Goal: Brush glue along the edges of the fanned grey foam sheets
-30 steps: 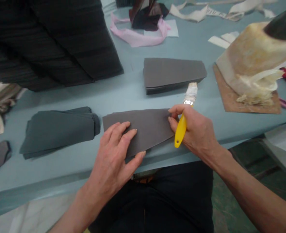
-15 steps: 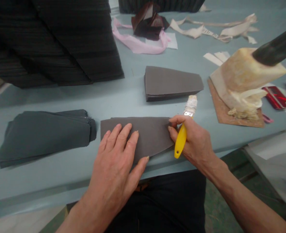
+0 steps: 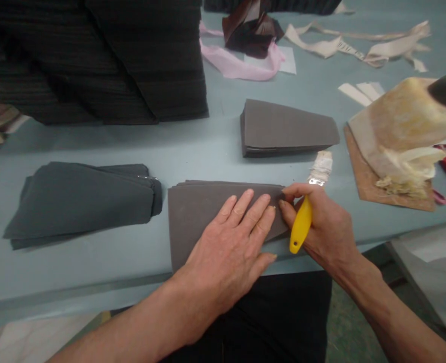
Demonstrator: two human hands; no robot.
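A grey tapered fabric piece [image 3: 196, 212] lies at the near edge of the blue-grey table [image 3: 192, 146]. My left hand [image 3: 232, 247] rests flat on its right half, fingers stretched out together. My right hand [image 3: 323, 227] is closed round a yellow-handled brush [image 3: 301, 227] whose pale glue-caked bristles [image 3: 321, 164] point away from me; its thumb and forefinger also pinch the piece's narrow right end.
A stack of like grey pieces [image 3: 287, 128] lies farther back. Darker grey folded pieces [image 3: 82, 201] sit at the left. Black striped cloth [image 3: 94, 55] covers the far left. A glue-crusted block [image 3: 400, 126] stands on brown board at the right. Pink and beige strips [image 3: 241, 63] lie at the back.
My left hand has slid rightward along the grey piece, from its left half to close against my right hand's fingers. The right hand keeps its grip on the brush and the piece's end.
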